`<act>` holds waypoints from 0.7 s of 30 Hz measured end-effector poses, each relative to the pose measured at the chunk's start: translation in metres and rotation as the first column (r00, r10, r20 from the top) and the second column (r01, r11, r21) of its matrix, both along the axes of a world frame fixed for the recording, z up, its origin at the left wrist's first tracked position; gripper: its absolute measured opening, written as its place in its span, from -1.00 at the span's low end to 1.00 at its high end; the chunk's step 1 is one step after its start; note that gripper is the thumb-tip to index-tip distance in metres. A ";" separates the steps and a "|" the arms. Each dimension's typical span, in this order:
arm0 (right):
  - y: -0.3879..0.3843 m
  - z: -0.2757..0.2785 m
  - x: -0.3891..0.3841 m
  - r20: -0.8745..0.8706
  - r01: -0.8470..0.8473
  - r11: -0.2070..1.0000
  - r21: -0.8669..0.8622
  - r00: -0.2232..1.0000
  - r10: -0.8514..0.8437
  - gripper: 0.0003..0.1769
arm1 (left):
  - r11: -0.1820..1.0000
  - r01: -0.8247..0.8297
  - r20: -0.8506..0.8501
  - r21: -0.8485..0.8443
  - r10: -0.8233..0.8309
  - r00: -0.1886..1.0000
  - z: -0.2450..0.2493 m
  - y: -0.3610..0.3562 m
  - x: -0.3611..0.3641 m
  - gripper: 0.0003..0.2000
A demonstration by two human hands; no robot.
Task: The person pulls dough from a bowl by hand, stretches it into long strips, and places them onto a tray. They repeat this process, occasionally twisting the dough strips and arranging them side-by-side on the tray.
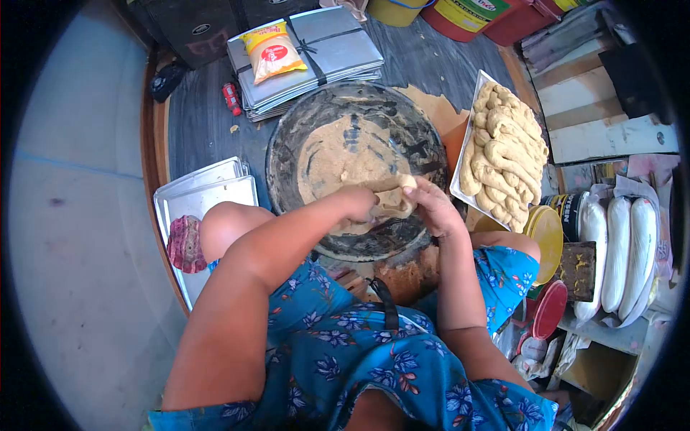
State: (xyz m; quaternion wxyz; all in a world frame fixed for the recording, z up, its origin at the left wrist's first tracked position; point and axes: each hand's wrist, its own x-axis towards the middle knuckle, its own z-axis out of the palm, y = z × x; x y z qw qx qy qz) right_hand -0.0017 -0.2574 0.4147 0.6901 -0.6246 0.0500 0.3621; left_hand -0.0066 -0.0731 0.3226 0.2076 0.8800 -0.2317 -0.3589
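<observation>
A wide dark round basin (pixel 287 158) sits between my knees, its floor covered with tan crumbs or flour. Over its lower right part, my right hand (pixel 433 206) pinches a pale strip of dough (pixel 407 188) between thumb and fingers. My left hand (pixel 358 204) is curled at the near side of the same dough; what its fingers hold is partly hidden. To the right, a white-edged tray (pixel 460 188) carries a heap of twisted dough pieces (pixel 503 154).
Behind the basin, stacked metal trays (pixel 338 44) bear a yellow and clear bag (pixel 273 52). More trays (pixel 205 188) lie by my left knee. Tubs, a yellow lid (pixel 545 244) and white wrapped rolls (pixel 617 251) stand at the right. A red bottle (pixel 231 99) lies back left.
</observation>
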 end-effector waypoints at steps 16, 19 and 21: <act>-0.037 0.070 0.020 0.146 0.265 0.946 0.185 0.945 -0.293 -0.63 | 0.663 -0.091 -0.183 0.743 0.332 0.925 -0.102 0.071 0.025 -0.48; -0.030 0.094 0.015 0.244 0.256 0.964 0.078 0.932 -0.267 -0.58 | 0.965 -0.233 -0.123 0.117 0.247 0.961 -0.095 0.053 0.041 -0.34; -0.025 0.099 0.015 0.235 0.188 0.966 0.177 0.945 -0.227 -0.53 | 0.908 -0.289 0.085 -0.303 0.328 0.941 -0.052 0.021 0.046 -0.28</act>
